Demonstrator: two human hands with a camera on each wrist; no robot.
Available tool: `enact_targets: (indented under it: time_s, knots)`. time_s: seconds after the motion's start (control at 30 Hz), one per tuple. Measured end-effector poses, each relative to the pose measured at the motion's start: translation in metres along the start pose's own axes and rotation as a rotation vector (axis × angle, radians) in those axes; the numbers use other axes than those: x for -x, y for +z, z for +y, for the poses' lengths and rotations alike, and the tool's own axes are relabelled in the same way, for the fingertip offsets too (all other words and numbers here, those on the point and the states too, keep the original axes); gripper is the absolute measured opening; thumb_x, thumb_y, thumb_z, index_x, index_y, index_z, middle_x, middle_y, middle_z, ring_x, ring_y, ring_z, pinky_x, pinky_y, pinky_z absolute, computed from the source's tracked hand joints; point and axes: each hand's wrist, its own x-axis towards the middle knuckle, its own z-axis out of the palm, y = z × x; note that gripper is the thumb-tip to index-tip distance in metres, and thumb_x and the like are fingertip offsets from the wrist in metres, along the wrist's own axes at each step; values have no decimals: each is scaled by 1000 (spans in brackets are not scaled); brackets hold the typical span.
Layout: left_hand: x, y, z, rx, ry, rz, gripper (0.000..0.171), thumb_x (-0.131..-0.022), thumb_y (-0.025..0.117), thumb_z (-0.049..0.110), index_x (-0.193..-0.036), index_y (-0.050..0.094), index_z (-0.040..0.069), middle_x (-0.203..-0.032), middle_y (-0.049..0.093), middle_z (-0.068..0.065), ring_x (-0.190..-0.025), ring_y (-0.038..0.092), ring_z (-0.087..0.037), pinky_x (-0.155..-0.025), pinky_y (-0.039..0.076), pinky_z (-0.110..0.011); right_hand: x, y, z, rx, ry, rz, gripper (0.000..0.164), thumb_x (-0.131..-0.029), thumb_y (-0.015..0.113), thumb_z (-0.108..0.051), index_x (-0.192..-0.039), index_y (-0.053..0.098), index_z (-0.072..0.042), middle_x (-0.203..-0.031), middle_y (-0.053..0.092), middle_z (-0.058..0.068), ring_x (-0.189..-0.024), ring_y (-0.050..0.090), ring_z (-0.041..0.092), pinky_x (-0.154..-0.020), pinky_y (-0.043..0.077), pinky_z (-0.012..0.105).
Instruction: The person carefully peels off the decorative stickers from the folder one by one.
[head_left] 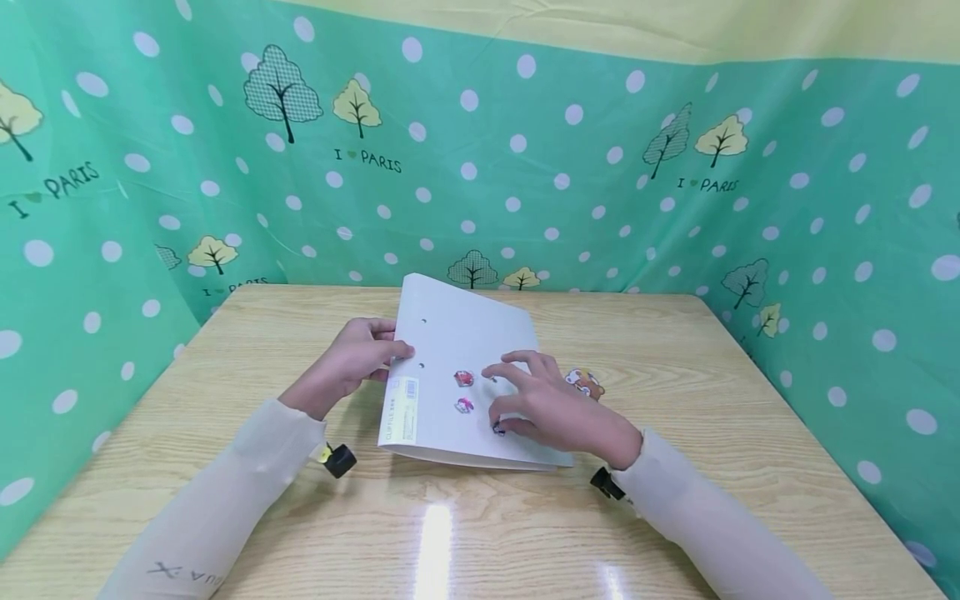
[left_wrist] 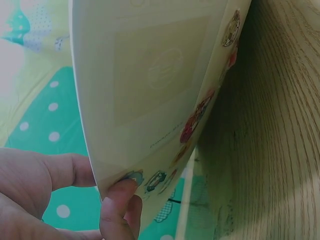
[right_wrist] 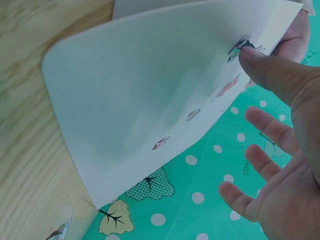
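A white clip file folder (head_left: 468, 325) stands at a slant on the table, its label strip (head_left: 399, 410) on the left side. My left hand (head_left: 352, 358) grips its left edge, thumb on the cover and fingers behind. Over the lower right of the cover, my right hand (head_left: 551, 408) pinches a small dark sticker (head_left: 498, 429) against the surface. The right wrist view shows the thumb (right_wrist: 267, 70) on that sticker, with three other fingers spread apart. A red sticker (head_left: 464, 378) and a pink-purple sticker (head_left: 463, 405) lie on the cover beside it.
A brown bear sticker (head_left: 585, 382) shows on the wooden table (head_left: 660, 350), just right of the folder. More stickers (left_wrist: 197, 117) run along another face of the folder in the left wrist view. A green dotted curtain (head_left: 495, 192) encloses the back and sides.
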Motion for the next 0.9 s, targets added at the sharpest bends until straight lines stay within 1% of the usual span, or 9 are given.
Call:
enact_targets:
  time_s: [0.13, 0.23, 0.4, 0.57, 0.63, 0.67, 0.77, 0.9]
  knots:
    - [0, 0, 0, 0, 0, -1, 57, -95, 69, 12, -146, 47, -3, -127, 62, -19, -93, 67, -24, -71, 59, -32, 0, 2, 1, -5, -14, 29, 12, -88, 83, -22, -92, 76, -32, -140, 58, 5, -135, 41, 37, -105, 35, 61]
    - [0, 1, 0, -4, 1, 0, 57, -95, 69, 12, -146, 47, -3, -128, 62, -19, -93, 67, -24, -71, 59, -32, 0, 1, 0, 0, -12, 20, 12, -88, 83, -21, -92, 77, -31, -139, 58, 6, -133, 42, 37, -103, 36, 60]
    - [-1, 0, -1, -7, 2, -2, 57, -96, 68, 12, -147, 47, -2, -128, 62, -19, -93, 67, -24, -71, 58, -32, 2, -7, -2, -8, 20, -15, 12, -89, 82, -20, -93, 78, -30, -138, 56, 6, -132, 41, 37, -101, 39, 60]
    - [-1, -1, -2, -9, 3, -5, 56, -96, 68, 12, -146, 48, -2, -128, 63, -20, -92, 67, -25, -71, 58, -32, 5, -16, -2, -23, 84, -70, 12, -90, 81, -20, -93, 77, -31, -139, 54, 3, -133, 39, 35, -88, 48, 58]
    - [-1, 0, -2, -9, 2, -3, 56, -96, 69, 12, -146, 48, -2, -128, 63, -20, -92, 67, -24, -71, 58, -32, 6, -17, -2, -23, 99, -88, 11, -91, 80, -21, -94, 77, -32, -139, 53, 3, -133, 39, 34, -85, 49, 56]
    - [-1, 0, -2, -9, 2, -3, 56, -96, 69, 12, -146, 48, -2, -128, 63, -20, -92, 67, -24, -71, 58, -32, 6, -17, -1, -23, 98, -90, 11, -91, 80, -21, -95, 77, -31, -139, 53, 4, -132, 39, 34, -86, 49, 55]
    - [-1, 0, -2, -9, 2, -2, 57, -95, 69, 12, -146, 47, -2, -128, 62, -19, -92, 67, -24, -71, 58, -32, 6, -17, 1, -14, 78, -66, 11, -91, 80, -19, -95, 77, -30, -137, 55, 6, -130, 41, 34, -90, 46, 53]
    - [0, 1, -1, -15, 4, -2, 57, -95, 69, 12, -147, 47, -2, -128, 62, -20, -92, 68, -24, -71, 59, -32, 6, -15, 4, 8, 52, 2, 12, -90, 80, -17, -93, 77, -28, -134, 57, 8, -126, 45, 37, -94, 43, 56]
